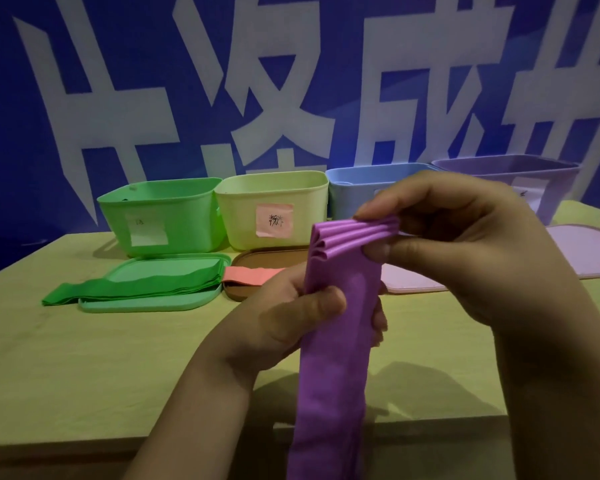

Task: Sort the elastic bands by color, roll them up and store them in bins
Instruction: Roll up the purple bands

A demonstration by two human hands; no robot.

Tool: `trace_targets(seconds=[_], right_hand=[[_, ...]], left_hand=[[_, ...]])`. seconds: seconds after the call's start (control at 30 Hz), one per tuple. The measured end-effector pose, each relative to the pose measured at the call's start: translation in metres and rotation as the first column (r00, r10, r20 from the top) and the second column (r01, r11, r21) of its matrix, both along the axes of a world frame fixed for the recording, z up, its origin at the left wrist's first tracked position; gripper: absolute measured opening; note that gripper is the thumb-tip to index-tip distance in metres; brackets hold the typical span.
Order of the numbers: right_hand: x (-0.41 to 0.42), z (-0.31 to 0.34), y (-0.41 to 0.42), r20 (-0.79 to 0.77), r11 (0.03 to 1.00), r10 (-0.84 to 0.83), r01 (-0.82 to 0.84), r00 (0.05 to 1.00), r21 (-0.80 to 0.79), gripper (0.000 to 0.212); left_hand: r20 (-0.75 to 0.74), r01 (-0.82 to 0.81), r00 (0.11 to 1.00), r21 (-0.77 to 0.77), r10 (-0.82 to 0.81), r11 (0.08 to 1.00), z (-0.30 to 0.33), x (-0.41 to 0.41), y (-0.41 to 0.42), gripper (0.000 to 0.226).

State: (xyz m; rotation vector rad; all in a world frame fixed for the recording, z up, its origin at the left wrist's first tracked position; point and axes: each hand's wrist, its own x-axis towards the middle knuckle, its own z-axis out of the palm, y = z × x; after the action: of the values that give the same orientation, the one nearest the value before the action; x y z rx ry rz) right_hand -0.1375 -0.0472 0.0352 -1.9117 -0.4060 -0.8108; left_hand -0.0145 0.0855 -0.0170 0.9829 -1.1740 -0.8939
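Head: both hands [291,313] [465,258] pinch purple band [340,306] above table edge [84,441].

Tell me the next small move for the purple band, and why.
Probably turn the folded top over once more to start the roll. The right hand pinches the purple elastic band at its folded upper end, the left hand grips it just below, and the rest hangs unrolled past the table edge. The purple bin waits open.

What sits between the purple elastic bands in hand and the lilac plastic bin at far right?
Nothing visible blocks it. The purple elastic bands are held up by both hands; the lilac plastic bin is open, its lilac lid lying flat in front.
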Motion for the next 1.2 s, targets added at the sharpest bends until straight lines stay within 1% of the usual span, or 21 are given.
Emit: trace_targets(seconds=[0.07, 0.13, 0.27, 0.4, 0.5, 0.53, 0.63, 0.77, 0.83, 0.9, 0.93, 1.0, 1.1, 1.17, 1.2], right_hand=[[-0.002, 0.0, 0.0, 0.02, 0.999, -0.025, 0.025, 0.999, -0.026, 0.024], [-0.002, -0.002, 0.0, 0.04, 0.997, -0.06, 0.062, 0.997, -0.046, 0.026], [0.001, -0.009, 0.002, 0.062, 0.994, -0.108, 0.11, 0.992, -0.027, 0.031], [0.006, -0.013, 0.006, 0.067, 0.992, -0.123, 0.124, 0.99, -0.006, 0.034], [0.008, -0.014, 0.007, 0.066, 0.992, -0.122, 0.122, 0.99, 0.014, 0.034], [0.009, -0.015, 0.007, 0.062, 0.992, -0.124, 0.123, 0.99, 0.02, 0.034], [0.008, -0.017, 0.008, 0.054, 0.986, -0.163, 0.164, 0.985, -0.011, 0.032], [0.004, -0.02, 0.011, 0.084, 0.973, -0.209, 0.215, 0.974, -0.082, 0.035], [0.003, -0.021, 0.013, 0.097, 0.959, -0.237, 0.249, 0.967, -0.133, 0.035], [0.003, -0.023, 0.013, 0.122, 0.942, -0.266, 0.285, 0.956, -0.175, 0.033], [0.003, -0.025, 0.013, 0.138, 0.935, -0.283, 0.305, 0.949, -0.181, 0.032], [0.006, -0.029, 0.013, 0.182, 0.925, -0.321, 0.349, 0.929, -0.152, 0.03], [0.013, -0.036, 0.015, 0.296, 0.89, -0.403, 0.446, 0.866, -0.093, 0.026], [0.017, -0.042, 0.017, 0.39, 0.844, -0.435, 0.519, 0.812, -0.138, 0.021], [0.018, -0.046, 0.017, 0.431, 0.818, -0.439, 0.549, 0.788, -0.17, 0.017]], left_hand=[[-0.023, -0.027, 0.999, 0.012, 0.028, 1.0, 0.002, 0.001, 0.001, 0.04], [-0.023, -0.091, 0.996, 0.012, 0.091, 0.996, 0.003, -0.001, 0.003, 0.034], [0.036, -0.253, 0.967, -0.028, 0.254, 0.967, 0.003, -0.007, 0.003, 0.027], [0.033, -0.246, 0.969, -0.012, 0.246, 0.969, 0.005, -0.011, 0.006, 0.023], [-0.051, -0.278, 0.959, -0.004, 0.278, 0.961, 0.005, -0.011, 0.006, 0.025], [-0.038, -0.318, 0.947, -0.003, 0.318, 0.948, 0.004, -0.011, 0.005, 0.026], [0.084, -0.448, 0.891, -0.001, 0.446, 0.894, 0.001, -0.011, 0.005, 0.025], [0.165, -0.512, 0.841, -0.064, 0.515, 0.856, -0.001, -0.015, 0.005, 0.029], [0.119, -0.507, 0.851, -0.067, 0.511, 0.86, -0.003, -0.018, 0.004, 0.025], [0.024, -0.49, 0.871, -0.017, 0.49, 0.872, -0.003, -0.021, 0.005, 0.021], [0.005, -0.493, 0.87, 0.003, 0.493, 0.87, -0.003, -0.023, 0.006, 0.021], [0.064, -0.548, 0.835, 0.003, 0.547, 0.836, -0.003, -0.025, 0.004, 0.02], [0.216, -0.669, 0.714, -0.067, 0.666, 0.74, -0.006, -0.028, 0.0, 0.008], [0.249, -0.7, 0.674, -0.085, 0.695, 0.709, -0.009, -0.03, -0.001, 0.008], [0.246, -0.703, 0.672, -0.084, 0.698, 0.707, -0.011, -0.031, 0.0, 0.01]])
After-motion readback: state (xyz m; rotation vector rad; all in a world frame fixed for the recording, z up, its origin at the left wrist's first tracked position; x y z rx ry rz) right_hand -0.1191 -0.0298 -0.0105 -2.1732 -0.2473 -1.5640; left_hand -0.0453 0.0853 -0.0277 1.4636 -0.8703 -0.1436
